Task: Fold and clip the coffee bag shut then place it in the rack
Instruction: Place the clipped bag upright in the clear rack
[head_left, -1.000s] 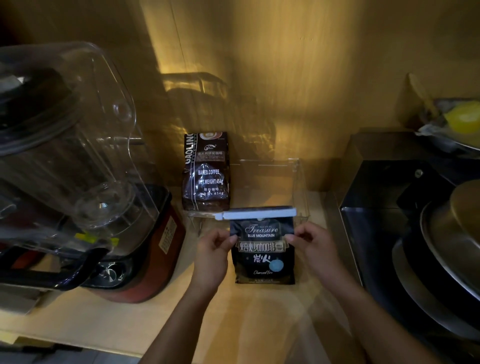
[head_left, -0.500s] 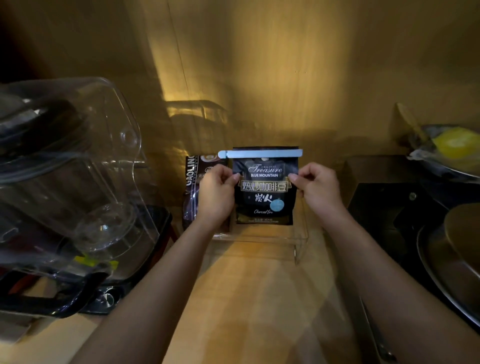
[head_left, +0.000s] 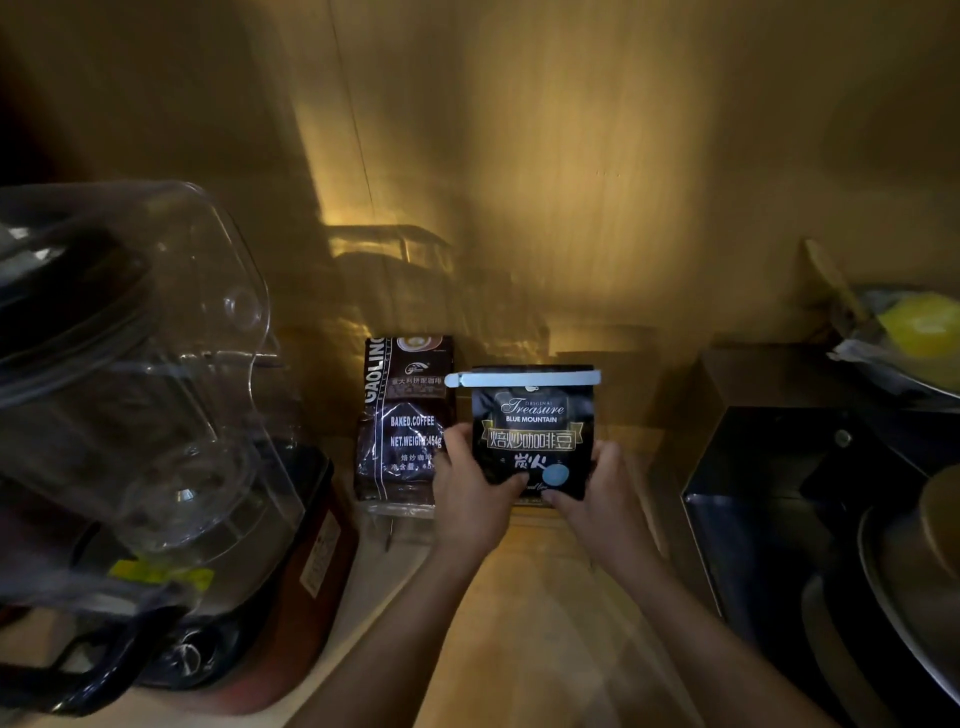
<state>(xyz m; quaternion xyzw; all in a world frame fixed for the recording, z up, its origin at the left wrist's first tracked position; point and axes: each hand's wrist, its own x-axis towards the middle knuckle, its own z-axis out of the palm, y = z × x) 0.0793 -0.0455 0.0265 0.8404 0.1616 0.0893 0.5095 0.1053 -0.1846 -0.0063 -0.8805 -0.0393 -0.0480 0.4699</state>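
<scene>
A small black coffee bag (head_left: 532, 426) with gold lettering stands upright in the clear plastic rack (head_left: 400, 512) against the wooden wall. A pale blue clip (head_left: 522, 378) runs across its folded top. My left hand (head_left: 467, 496) grips the bag's lower left edge and my right hand (head_left: 597, 493) grips its lower right corner. The bag's bottom edge is hidden behind my fingers.
A taller brown coffee bag (head_left: 405, 415) stands in the rack just left of the black one. A blender with a clear cover (head_left: 135, 374) fills the left side. A dark metal box (head_left: 789, 467) and stacked pans (head_left: 909, 597) crowd the right.
Both hands carried the clipped bag from the counter up and back into the rack, then slid down to its lower corners. The camera tilted up.
</scene>
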